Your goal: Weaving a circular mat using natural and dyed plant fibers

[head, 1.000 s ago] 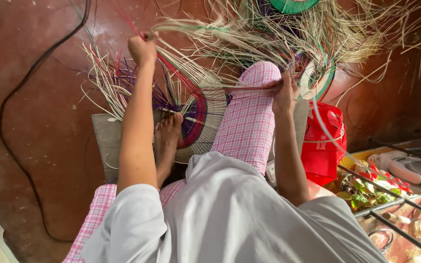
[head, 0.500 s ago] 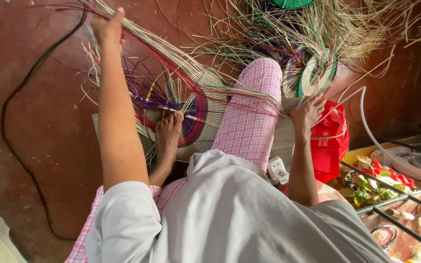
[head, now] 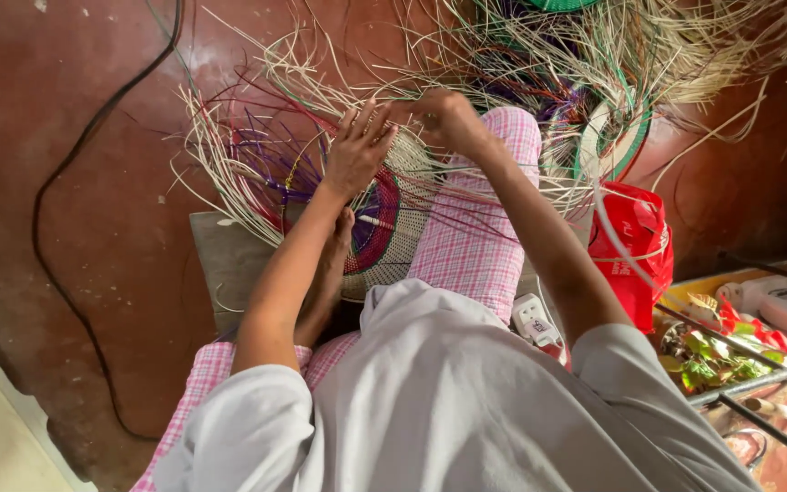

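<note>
both hands meet just past the raised knee, over the rim of the round woven piece [head: 384,228] that leans against the person's foot [head: 328,273] and pink checked trouser leg [head: 475,237]. the left hand [head: 357,150] has its fingers spread and half curled, tips pressing down onto pale strands at the piece's upper edge. the right hand [head: 448,117] is closed in a pinch on a few thin straw strands [head: 521,187] — how many i cannot tell. the two hands are almost touching, the right a little further from the body.

the woven piece lies straight ahead of and slightly below the hands, its flat face tilted toward the left, its purple, red and green rings showing between arm and knee. loose strands fan out from its rim to the left and away, so their long axes run outward like spokes; the pinched ones run back to the right along the forearm.

further off lies a tangled heap of straw [head: 649,46]. a red plastic bag [head: 635,251] stands by the right elbow — its contents are hidden. a black cable [head: 52,237] snakes across the red floor [head: 66,109].
</note>
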